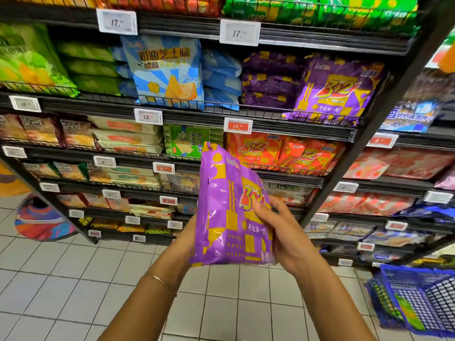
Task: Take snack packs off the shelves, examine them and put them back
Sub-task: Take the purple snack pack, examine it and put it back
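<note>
Head view shows a purple-and-yellow snack pack [229, 210] held upright at the centre of the frame, in front of the shelves [283, 120] and above the tiled floor [73, 279]. At the pack's lower right edge the right hand [278, 232] grips it with fingers across its front, while the left hand [189, 238] is mostly hidden behind the pack's lower left side, supporting it. A matching purple pack [332, 92] stands on a shelf at upper right, and a blue basket [418, 299] sits at lower right.
</note>
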